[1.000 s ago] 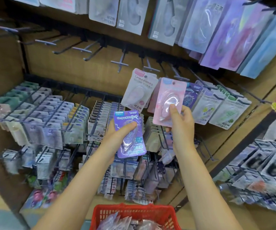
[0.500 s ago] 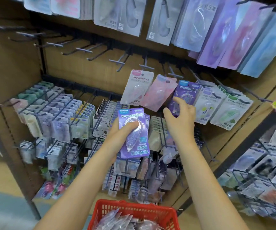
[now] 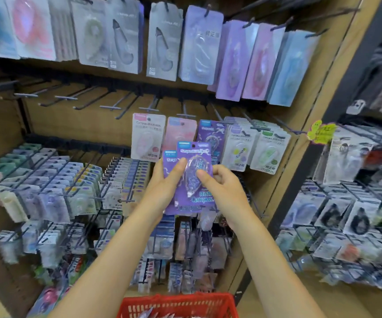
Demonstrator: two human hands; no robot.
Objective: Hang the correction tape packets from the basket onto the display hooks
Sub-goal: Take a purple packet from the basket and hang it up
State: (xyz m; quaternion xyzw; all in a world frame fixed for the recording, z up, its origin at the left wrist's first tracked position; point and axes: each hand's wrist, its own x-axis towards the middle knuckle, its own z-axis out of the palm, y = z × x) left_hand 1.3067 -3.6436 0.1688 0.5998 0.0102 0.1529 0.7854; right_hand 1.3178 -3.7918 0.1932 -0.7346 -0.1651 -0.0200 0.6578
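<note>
Purple packets (image 3: 193,180) gripped by both hands, bare hooks (image 3: 107,104) above

1 head-worn view, forward and slightly down, near the display hooks (image 3: 107,107)

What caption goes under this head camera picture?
Both hands, left and right, hold purple correction tape packets before display hooks, above a red basket.

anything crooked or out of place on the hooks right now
Nothing stands out. The pink packet and the other packets hang straight on their hooks, and the purple packets are simply held between the left hand and right hand.
</note>
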